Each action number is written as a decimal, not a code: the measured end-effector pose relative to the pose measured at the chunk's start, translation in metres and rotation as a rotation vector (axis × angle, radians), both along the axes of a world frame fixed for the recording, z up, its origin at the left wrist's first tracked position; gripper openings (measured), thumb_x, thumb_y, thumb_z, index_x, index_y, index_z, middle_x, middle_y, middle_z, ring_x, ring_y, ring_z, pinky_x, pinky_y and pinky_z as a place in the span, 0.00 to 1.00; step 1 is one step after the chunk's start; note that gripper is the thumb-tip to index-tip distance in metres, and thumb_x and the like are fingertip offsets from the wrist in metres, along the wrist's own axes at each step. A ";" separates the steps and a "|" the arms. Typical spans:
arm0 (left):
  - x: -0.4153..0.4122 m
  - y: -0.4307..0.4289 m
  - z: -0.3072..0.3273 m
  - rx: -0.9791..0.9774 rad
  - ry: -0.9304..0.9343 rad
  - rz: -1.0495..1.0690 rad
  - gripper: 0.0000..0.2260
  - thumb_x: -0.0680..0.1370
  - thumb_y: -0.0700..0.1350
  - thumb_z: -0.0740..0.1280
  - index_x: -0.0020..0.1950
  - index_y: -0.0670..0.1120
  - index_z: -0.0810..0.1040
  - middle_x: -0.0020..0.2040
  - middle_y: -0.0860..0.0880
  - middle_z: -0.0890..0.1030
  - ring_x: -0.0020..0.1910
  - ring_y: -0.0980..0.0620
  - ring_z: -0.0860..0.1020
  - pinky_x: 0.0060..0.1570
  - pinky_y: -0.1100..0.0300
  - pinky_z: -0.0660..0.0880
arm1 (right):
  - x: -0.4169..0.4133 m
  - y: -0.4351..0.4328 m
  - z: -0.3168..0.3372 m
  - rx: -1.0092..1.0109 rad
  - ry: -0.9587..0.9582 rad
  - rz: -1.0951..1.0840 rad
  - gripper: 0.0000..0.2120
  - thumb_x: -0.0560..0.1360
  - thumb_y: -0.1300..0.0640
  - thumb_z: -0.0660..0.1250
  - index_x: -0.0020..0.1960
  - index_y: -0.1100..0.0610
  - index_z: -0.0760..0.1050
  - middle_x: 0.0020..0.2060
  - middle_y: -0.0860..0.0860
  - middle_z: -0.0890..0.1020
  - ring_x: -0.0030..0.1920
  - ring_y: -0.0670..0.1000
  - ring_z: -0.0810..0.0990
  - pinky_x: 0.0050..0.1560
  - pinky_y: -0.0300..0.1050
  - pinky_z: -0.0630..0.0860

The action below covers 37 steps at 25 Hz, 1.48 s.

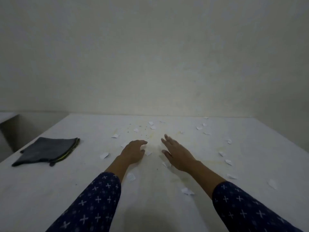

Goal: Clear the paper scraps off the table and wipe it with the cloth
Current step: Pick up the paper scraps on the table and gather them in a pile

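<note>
Nearest in, two forearms reach forward over the table (33,190), the left sleeve (93,201) and right sleeve (247,210) both navy fabric printed with small white crosses. The tabletop is white, matt and a little grubby, with faint yellowish stains (177,179) between the arms. Paper scraps (187,191) lie flat all over it: small, white, ragged-edged, thickest at the centre and off to the right.

Moving up, the left hand (133,152) is palm down with its fingers loosely curved and gripping nothing, one scrap just beside its thumb. The right hand (177,154) is flat and relaxed, its fingers straight, spread and pointing away.

Out left, well apart from both hands, sits the cloth (48,150) — dark grey, soft and folded flat. Its yellow-green striped edge faces the hands and slants from near-left to far-right.

Further on, more scraps and dark specks (143,131) run towards the far edge — then a plain, pale wall (150,56), dimly lit.
</note>
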<state>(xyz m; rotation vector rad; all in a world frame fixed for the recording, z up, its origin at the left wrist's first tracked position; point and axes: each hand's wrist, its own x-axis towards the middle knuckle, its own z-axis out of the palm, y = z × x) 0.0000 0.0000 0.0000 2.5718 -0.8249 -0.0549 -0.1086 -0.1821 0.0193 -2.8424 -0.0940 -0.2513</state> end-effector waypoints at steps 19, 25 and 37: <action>-0.009 0.004 0.010 -0.580 0.066 0.165 0.03 0.68 0.35 0.72 0.38 0.41 0.84 0.31 0.48 0.81 0.28 0.56 0.78 0.33 0.72 0.75 | 0.009 0.000 0.012 0.693 0.202 -0.166 0.11 0.63 0.66 0.77 0.32 0.59 0.75 0.30 0.57 0.79 0.29 0.53 0.78 0.37 0.46 0.79; -0.028 0.069 0.025 -0.909 0.323 0.331 0.03 0.70 0.33 0.71 0.42 0.37 0.84 0.30 0.43 0.83 0.32 0.48 0.82 0.39 0.60 0.81 | 0.023 0.059 0.021 1.076 0.144 -0.108 0.04 0.68 0.70 0.72 0.36 0.65 0.79 0.33 0.59 0.81 0.32 0.54 0.80 0.35 0.37 0.81; -0.059 0.262 0.031 -0.617 0.069 0.619 0.02 0.68 0.40 0.74 0.40 0.44 0.84 0.35 0.46 0.84 0.33 0.53 0.79 0.36 0.65 0.73 | 0.041 0.244 -0.001 1.163 0.345 0.112 0.03 0.68 0.69 0.71 0.38 0.64 0.82 0.32 0.61 0.82 0.30 0.53 0.81 0.39 0.42 0.83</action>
